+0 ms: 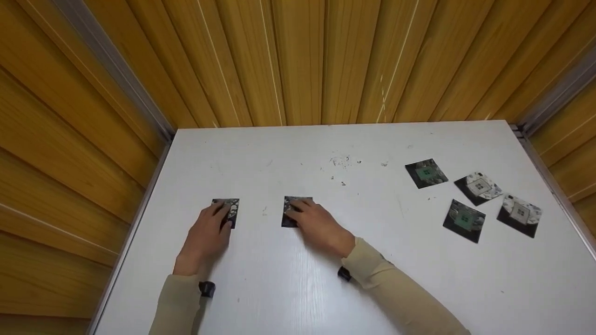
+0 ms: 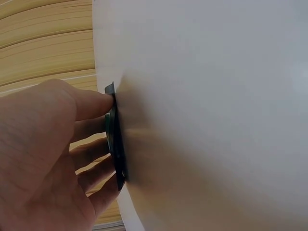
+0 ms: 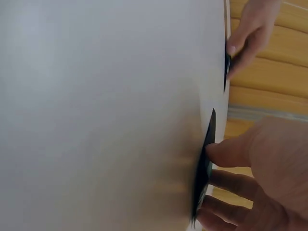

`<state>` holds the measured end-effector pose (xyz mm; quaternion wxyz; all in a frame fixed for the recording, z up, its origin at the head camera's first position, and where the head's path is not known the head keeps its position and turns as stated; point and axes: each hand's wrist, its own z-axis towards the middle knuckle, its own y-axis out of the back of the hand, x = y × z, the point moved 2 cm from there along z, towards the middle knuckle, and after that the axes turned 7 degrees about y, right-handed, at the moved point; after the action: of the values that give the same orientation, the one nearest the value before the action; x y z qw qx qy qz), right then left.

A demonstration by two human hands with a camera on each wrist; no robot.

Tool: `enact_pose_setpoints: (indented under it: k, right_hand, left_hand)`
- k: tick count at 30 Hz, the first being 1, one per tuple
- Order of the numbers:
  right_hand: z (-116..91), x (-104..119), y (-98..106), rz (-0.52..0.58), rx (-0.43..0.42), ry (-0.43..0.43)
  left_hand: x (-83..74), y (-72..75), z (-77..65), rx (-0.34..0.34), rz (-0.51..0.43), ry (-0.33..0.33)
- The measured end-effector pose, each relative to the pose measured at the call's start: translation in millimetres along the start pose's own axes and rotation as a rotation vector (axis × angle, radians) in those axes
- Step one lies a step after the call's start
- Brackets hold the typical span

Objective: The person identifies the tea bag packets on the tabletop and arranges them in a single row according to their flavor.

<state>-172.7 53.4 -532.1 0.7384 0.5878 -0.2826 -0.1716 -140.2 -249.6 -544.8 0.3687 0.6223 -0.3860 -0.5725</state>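
Note:
Near the middle-left of the white table, my left hand (image 1: 207,235) holds a small square printed card (image 1: 234,207) with thumb and fingertips spread across it. In the left wrist view that card (image 2: 117,149) appears edge-on, dark and thin, close over the table. A short way to the right, my right hand (image 1: 321,228) grips a second dark square card (image 1: 289,223), its fingers covering much of the print. The right wrist view has this card (image 3: 204,166) edge-on between thumb and fingers, with a shadow beside it.
On the right of the table (image 1: 298,288) lie several similar square cards: two with green centres (image 1: 426,173), (image 1: 464,219) and two with pale centres (image 1: 479,187), (image 1: 519,213). Dark scuff marks (image 1: 342,161) dot the tabletop. Wood-patterned panels (image 1: 300,60) enclose the back and sides.

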Motion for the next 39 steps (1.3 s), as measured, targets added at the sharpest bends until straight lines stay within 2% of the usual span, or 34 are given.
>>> enact_pose_setpoints:
  k: [12, 18, 29, 39]
  right_hand:
    - [56.2, 38.8, -25.0, -0.030, 0.000, 0.007]
    - [73.6, 52.6, -33.2, -0.054, -0.023, -0.011]
    - [79.3, 60.0, -32.8, -0.059, -0.014, -0.030]
    - [74.0, 58.4, -22.9, -0.063, -0.091, 0.000]
  left_hand:
    - [1.5, -0.7, 1.8, -0.002, 0.000, 0.033]
    - [2.0, -2.7, 1.9, 0.009, -0.019, 0.047]
    - [1.6, -3.2, 2.0, -0.016, -0.017, 0.038]
    - [-0.5, -0.7, 0.7, -0.005, -0.002, 0.021]
